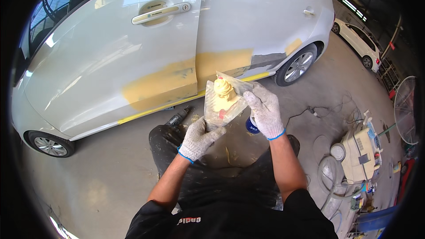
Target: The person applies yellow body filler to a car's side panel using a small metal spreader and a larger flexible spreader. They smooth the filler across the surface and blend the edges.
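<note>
Left hand (200,141): thumb and fingers pinch the lower sheet (211,116), its underside hidden from me.
Right hand (265,110): thumb and fingers pinch the upper sheet (239,83).
Yellow paste (223,90): mounded between both hands' fingertips.
Red dabs (222,114): look unblended, so I judge mixing in hand; next, I'd fold them in with the upper sheet's edge.
Upper sheet's axis: seems to run from right fingertips leftward, pointing carward.

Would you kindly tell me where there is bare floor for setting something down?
The floor is bare between the front wheel and the left knee, and between the rear wheel and the farther white car. It is crowded around the beige machine and its hoses; a power tool lies by that knee.
</note>
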